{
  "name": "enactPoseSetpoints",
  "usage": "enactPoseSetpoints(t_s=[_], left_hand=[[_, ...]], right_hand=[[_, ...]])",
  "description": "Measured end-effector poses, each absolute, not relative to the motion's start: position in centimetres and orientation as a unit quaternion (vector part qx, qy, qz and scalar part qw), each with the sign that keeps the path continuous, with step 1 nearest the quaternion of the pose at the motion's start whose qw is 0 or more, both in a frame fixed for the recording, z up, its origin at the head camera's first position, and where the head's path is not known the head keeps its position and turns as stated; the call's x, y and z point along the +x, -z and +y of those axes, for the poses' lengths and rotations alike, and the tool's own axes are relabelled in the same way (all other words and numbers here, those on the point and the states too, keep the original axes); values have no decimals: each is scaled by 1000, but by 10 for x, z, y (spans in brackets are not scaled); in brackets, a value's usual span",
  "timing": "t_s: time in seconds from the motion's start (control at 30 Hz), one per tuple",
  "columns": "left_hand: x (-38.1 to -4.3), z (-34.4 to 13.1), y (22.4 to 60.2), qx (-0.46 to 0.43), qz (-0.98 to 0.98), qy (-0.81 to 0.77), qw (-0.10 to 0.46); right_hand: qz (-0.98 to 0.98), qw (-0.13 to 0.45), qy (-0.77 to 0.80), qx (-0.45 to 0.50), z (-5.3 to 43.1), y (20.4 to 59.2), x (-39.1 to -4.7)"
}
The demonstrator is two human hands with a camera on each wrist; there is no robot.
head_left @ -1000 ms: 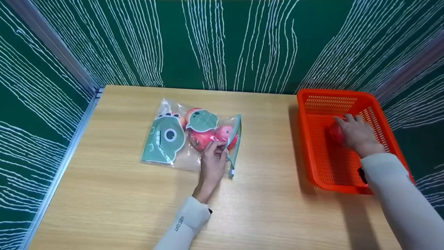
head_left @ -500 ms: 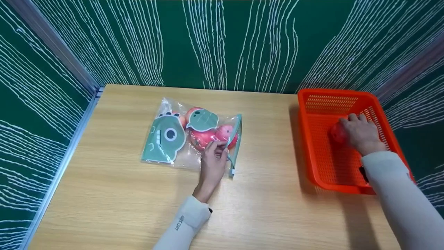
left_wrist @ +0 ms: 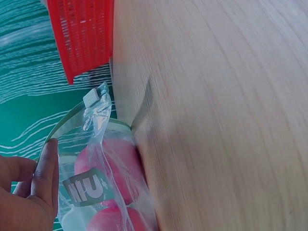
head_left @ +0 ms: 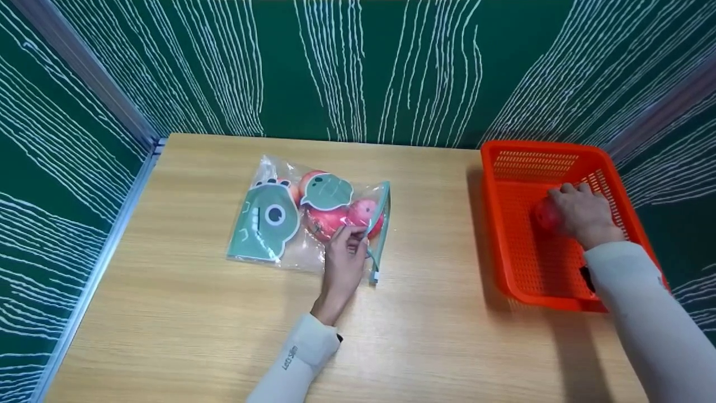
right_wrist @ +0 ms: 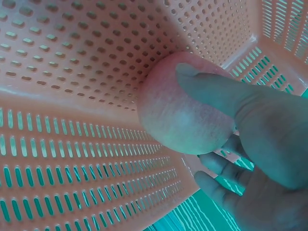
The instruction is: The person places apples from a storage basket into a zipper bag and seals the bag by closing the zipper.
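Head view: the right hand [head_left: 584, 215] has shifted slightly and curls round the red fruit [head_left: 546, 215] inside the basket [head_left: 540, 146], suggesting a settled hold, while the left hand [head_left: 344, 260] pinches the bag [head_left: 268, 229] on the worktop [head_left: 168, 291].

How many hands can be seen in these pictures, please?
2: the left hand pinches the opening edge of the bag; the right hand holds a red fruit inside the basket.

A wood-grained table [head_left: 436, 341] is backed and flanked by green panels [head_left: 375, 73] patterned with wavy white lines. Greyish posts [head_left: 88, 67] are seen at both far corners.
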State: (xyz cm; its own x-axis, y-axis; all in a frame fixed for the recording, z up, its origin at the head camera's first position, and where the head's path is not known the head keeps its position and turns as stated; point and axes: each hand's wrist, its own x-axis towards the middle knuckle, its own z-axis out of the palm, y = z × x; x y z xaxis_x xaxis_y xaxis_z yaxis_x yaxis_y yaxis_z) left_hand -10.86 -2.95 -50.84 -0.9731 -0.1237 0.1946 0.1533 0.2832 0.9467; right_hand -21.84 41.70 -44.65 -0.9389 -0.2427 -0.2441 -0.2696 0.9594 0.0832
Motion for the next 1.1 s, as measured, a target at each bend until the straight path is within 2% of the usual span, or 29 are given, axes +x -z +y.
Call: enactPoseSetpoints(t_s=[0.43, 1.1], left_hand=[[-108, -28, 509, -9, -790, 600, 122], [-108, -28, 509, -6, -785, 609, 116]], right_hand=[[983, 94, -52, -146, 408, 440, -209], [980, -17, -26, -195, 382, 410, -192]])
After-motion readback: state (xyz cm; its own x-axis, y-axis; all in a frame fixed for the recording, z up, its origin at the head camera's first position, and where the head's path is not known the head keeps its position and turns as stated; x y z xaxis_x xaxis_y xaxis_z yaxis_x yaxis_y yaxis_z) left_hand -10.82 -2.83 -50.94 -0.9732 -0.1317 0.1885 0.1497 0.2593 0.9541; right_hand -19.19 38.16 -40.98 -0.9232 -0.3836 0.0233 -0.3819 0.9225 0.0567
